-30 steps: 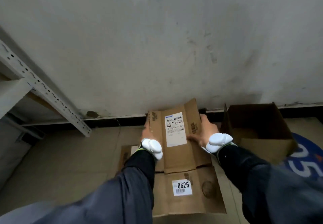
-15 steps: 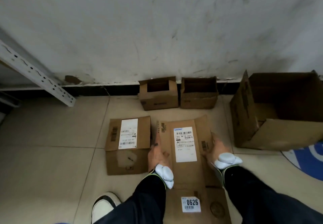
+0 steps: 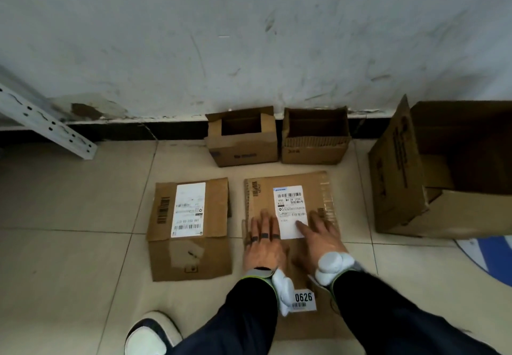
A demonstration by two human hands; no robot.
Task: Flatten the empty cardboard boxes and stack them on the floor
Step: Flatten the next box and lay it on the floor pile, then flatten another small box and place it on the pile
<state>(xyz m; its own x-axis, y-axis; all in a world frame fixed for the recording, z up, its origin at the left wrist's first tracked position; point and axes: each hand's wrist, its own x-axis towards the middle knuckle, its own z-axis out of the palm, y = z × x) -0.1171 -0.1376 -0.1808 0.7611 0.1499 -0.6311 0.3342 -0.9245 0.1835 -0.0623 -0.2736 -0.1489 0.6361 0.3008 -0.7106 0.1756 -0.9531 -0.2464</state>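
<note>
head-worn view, facing down, near floor

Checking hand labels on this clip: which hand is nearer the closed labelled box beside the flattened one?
Left. The left hand presses the flattened box near its edge beside the closed box; the right hand presses farther off, at the shipping label's other side.

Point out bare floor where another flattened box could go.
Widest bare tiles lie between the metal rack upright and the closed labelled box. A narrower strip runs between the flattened box and the large open box. Crowded: the middle, where both boxes sit close to the small open boxes at the wall.
</note>
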